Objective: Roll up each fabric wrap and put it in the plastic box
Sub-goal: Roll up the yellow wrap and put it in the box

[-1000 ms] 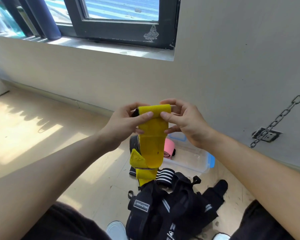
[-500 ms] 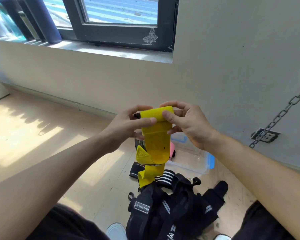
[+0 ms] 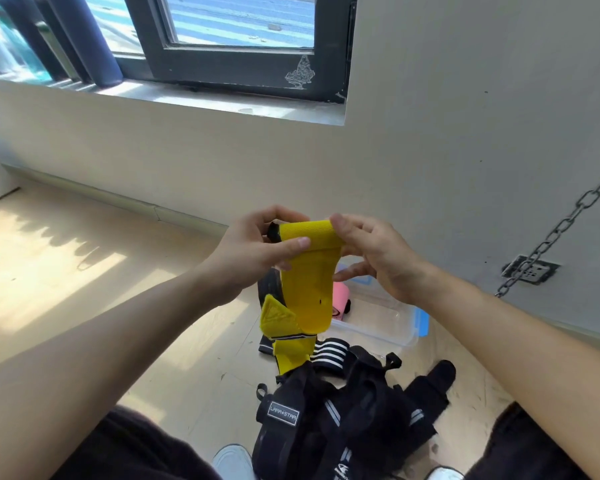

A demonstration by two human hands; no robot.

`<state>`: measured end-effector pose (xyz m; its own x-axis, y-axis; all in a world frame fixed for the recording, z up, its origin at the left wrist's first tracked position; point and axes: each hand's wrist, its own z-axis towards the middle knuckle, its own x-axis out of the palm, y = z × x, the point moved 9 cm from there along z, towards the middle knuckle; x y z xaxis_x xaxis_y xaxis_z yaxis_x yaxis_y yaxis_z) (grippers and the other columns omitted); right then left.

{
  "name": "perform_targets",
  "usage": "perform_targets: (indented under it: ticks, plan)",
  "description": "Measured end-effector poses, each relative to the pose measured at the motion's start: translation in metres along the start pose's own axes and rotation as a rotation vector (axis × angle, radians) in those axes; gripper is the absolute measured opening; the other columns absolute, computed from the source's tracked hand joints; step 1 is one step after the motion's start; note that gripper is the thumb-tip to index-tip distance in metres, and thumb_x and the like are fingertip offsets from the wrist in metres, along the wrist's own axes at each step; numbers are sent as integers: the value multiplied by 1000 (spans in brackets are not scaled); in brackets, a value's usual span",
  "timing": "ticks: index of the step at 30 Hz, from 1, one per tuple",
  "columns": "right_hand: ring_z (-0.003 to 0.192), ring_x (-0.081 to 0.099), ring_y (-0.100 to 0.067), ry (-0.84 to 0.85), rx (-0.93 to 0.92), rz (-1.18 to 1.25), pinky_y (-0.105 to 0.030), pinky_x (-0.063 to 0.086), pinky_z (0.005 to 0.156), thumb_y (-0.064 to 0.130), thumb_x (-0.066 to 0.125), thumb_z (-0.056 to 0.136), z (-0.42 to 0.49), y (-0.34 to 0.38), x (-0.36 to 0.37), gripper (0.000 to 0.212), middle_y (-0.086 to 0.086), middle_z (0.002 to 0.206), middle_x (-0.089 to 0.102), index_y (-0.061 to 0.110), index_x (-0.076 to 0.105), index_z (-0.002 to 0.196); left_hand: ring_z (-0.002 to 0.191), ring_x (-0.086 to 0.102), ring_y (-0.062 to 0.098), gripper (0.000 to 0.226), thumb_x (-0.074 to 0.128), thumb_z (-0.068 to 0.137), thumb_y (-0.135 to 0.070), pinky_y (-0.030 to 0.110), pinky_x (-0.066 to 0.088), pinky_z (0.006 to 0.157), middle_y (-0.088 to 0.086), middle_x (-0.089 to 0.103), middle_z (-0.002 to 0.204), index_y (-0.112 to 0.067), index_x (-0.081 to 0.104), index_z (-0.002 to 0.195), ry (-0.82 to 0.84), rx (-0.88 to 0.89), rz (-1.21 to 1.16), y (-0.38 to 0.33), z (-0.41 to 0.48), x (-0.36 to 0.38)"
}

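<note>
Yellow wrap (image 3: 307,271): top end part-rolled, pinched by left hand (image 3: 253,252) and right hand (image 3: 378,258) fingers, tail hanging above plastic box (image 3: 378,327). Pink roll (image 3: 340,301) inside. Black wraps (image 3: 343,417) on floor.

Bare forearms (image 3: 118,341), dark trousers (image 3: 136,445), white shoes (image 3: 232,462)

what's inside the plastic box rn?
One pink rolled wrap sits at the left end of the plastic box. The yellow wrap and the right hand cover the rest of that end, so more could be hidden there.
</note>
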<state>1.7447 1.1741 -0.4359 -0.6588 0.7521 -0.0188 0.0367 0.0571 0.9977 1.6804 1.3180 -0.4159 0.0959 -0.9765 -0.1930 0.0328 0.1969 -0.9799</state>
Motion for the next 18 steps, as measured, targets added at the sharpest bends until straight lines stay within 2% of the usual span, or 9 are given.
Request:
perform_targets:
  ticks: [2, 5, 8, 12, 15, 18]
  plan:
    - [97, 69, -23, 0, 15, -18, -39, 63, 68, 57, 53, 83, 1, -1, 1, 51, -6, 100, 70, 13, 71, 102, 86, 69, 15, 34, 77, 80, -25, 27, 58, 68, 6, 66, 97, -16, 67, 111, -13, 33, -7, -3, -1, 0]
    - [91, 68, -19, -14, -69, -39, -36, 63, 68, 48, 59, 83, 2, 8, 0, 49, -10, 97, 70, 6, 73, 103, 86, 67, 16, 35, 80, 78, -22, 30, 58, 71, 3, 66, 94, -15, 68, 111, -44, 75, -5, -4, -1, -3]
    - [81, 66, -15, -51, -147, -46, -32, 62, 59, 39, 64, 83, 1, 15, -3, 39, -10, 89, 68, 5, 72, 102, 86, 69, 18, 41, 86, 77, -24, 32, 58, 70, -1, 68, 90, -17, 69, 113, -34, 76, -34, -4, 1, -5]
    - [77, 69, -13, -88, -178, -3, -30, 61, 58, 20, 65, 92, -1, 17, -7, 16, -7, 85, 71, 8, 70, 102, 93, 71, 24, 37, 80, 83, -42, 35, 62, 71, -3, 73, 93, -20, 70, 111, 42, -33, 26, 4, 3, 2]
    - [82, 70, -16, -70, -187, 1, -32, 63, 65, 16, 67, 90, -3, 18, -5, 22, -11, 91, 71, 5, 68, 108, 103, 71, 19, 40, 63, 85, -52, 30, 60, 73, -6, 74, 96, -20, 71, 107, 72, -96, 26, 9, 1, 7]
    - [86, 70, -18, -45, -185, -6, -35, 63, 71, 9, 67, 91, -5, 19, -3, 20, -13, 96, 71, 7, 67, 110, 97, 72, 15, 39, 61, 88, -48, 28, 59, 71, -7, 73, 93, -18, 70, 111, 75, -66, 53, 4, 1, 4]
